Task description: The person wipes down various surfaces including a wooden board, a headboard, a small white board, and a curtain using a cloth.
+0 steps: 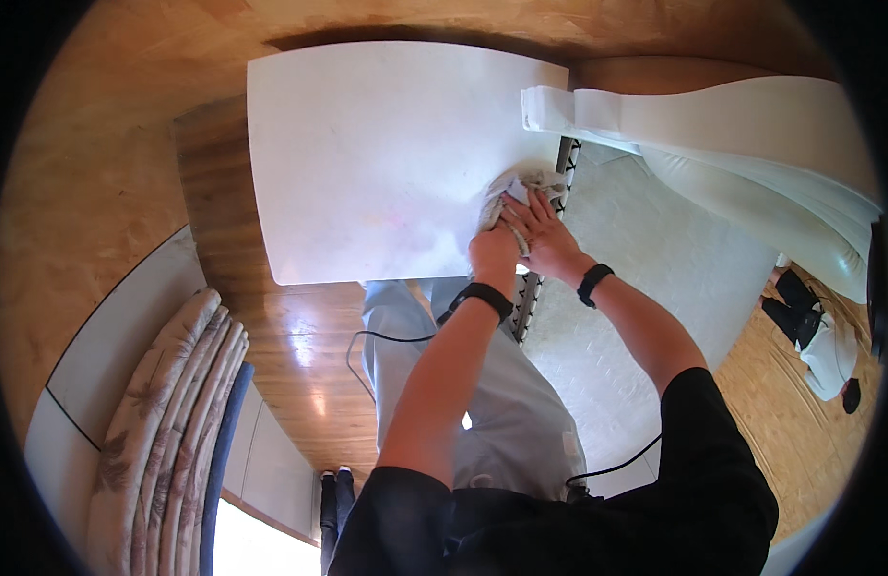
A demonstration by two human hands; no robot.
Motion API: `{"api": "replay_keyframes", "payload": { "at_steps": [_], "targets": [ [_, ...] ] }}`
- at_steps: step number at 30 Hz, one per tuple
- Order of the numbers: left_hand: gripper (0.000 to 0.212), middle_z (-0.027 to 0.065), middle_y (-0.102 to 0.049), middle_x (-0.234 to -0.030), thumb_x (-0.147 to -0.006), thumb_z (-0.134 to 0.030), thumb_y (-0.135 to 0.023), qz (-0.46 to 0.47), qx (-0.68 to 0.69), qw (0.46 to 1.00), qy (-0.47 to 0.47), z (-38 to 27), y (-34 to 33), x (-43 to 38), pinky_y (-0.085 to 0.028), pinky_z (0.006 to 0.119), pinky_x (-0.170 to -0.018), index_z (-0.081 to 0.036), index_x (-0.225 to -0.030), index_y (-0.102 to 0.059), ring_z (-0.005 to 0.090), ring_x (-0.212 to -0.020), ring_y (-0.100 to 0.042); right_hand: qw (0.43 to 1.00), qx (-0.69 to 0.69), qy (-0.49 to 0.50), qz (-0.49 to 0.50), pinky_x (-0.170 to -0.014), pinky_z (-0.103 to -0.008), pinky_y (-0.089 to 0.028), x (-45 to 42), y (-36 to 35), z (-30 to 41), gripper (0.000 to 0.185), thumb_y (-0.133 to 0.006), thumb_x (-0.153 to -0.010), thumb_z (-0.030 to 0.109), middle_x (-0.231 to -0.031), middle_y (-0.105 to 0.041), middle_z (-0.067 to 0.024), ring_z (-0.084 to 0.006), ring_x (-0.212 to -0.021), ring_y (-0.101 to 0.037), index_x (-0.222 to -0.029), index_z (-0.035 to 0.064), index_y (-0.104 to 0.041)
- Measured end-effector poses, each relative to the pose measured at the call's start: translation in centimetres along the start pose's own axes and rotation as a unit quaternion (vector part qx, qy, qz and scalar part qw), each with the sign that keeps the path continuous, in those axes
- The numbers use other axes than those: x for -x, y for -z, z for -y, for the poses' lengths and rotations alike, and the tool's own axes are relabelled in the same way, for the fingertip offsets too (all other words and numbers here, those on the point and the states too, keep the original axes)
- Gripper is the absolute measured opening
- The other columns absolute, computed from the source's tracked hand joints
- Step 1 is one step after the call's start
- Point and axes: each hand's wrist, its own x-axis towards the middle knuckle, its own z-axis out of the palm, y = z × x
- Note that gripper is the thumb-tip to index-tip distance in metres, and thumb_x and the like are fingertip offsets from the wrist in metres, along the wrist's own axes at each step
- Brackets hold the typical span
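A white cabinet top (pixel 372 158) with rounded corners lies before me, with a faint pinkish mark near its front. On its right edge rests a crumpled, light-coloured cloth (pixel 493 205). My right hand (pixel 552 241) presses on the cloth with its fingers stretched forward, and a small white patch shows by the fingertips. Beside it, my left hand (pixel 494 252) is curled at the cloth's near end, touching the right hand. The left fingers are mostly hidden. Each wrist wears a black band.
Right of the cabinet stand a white padded headboard (pixel 731 122) and a pale mattress (pixel 631 237). Floral-patterned padded panels (pixel 156 417) lean at the left. A black cable (pixel 393 337) crosses my legs. Another person (pixel 821 345) is at the far right; someone's dark-clad legs (pixel 336 500) show behind me.
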Motion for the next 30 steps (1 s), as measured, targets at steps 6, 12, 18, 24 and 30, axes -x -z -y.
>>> {"api": "replay_keyframes", "payload": {
  "at_steps": [6, 12, 18, 24, 30],
  "targets": [
    [0.016, 0.0090, -0.063, -0.068, -0.075, -0.014, -0.053, 0.036, 0.009, 0.998, -0.050, 0.0, 1.8, 0.7, -0.049, 0.035, -0.052, -0.006, -0.088, -0.055, 0.0249, -0.062, -0.063, 0.999, 0.041, -0.030, 0.013, -0.103, -0.0531, -0.012, 1.0, -0.6, 0.9, 0.076, -0.066, -0.066, 0.032, -0.136, -0.022, -0.0177, -0.0448, -0.124, -0.017, -0.127, 0.0019, -0.033],
    [0.018, 0.0086, -0.064, -0.070, -0.077, -0.016, -0.052, 0.031, -0.002, 0.999, -0.031, 4.9, 1.2, 4.9, -0.050, 0.033, -0.053, -0.007, -0.092, -0.054, 0.0222, -0.064, -0.064, 0.996, 0.049, 0.045, 0.056, -0.102, -0.0547, -0.015, -0.2, -2.5, 4.9, 0.070, -0.065, -0.069, 0.036, -0.136, -0.024, -0.0164, -0.0460, -0.124, -0.016, -0.124, 0.0014, -0.038],
    [0.021, 0.0103, -0.064, -0.073, -0.076, -0.014, -0.052, 0.058, 0.041, 0.997, 0.041, 5.8, 1.5, 6.4, -0.051, 0.033, -0.057, -0.003, -0.094, -0.051, 0.0235, -0.068, -0.064, 0.978, 0.129, 0.153, 0.054, -0.097, -0.0553, -0.022, -0.8, -3.7, 5.1, 0.055, -0.056, -0.076, 0.039, -0.134, -0.028, -0.0152, -0.0450, -0.120, -0.023, -0.118, 0.0043, -0.046],
    [0.015, 0.0096, -0.065, -0.075, -0.078, -0.016, -0.051, 0.066, 0.085, 0.993, 0.045, 4.1, 1.0, 5.5, -0.051, 0.033, -0.059, -0.005, -0.088, -0.056, 0.0237, -0.072, -0.064, 0.973, 0.123, 0.193, 0.044, -0.096, -0.0552, -0.023, -1.0, -3.1, 3.2, 0.056, -0.058, -0.074, 0.039, -0.133, -0.030, -0.0152, -0.0447, -0.118, -0.026, -0.117, 0.0045, -0.046],
    [0.013, 0.0098, -0.065, -0.078, -0.078, -0.014, -0.051, 0.033, 0.094, 0.995, 0.019, 0.7, 0.1, 4.5, -0.051, 0.032, -0.060, -0.007, -0.086, -0.059, 0.0226, -0.075, -0.064, 0.954, 0.171, 0.237, 0.063, -0.097, -0.0555, -0.021, 0.9, -1.9, -0.9, 0.064, -0.059, -0.072, 0.043, -0.135, -0.027, -0.0162, -0.0455, -0.120, -0.024, -0.119, 0.0015, -0.043]
  ]
}}
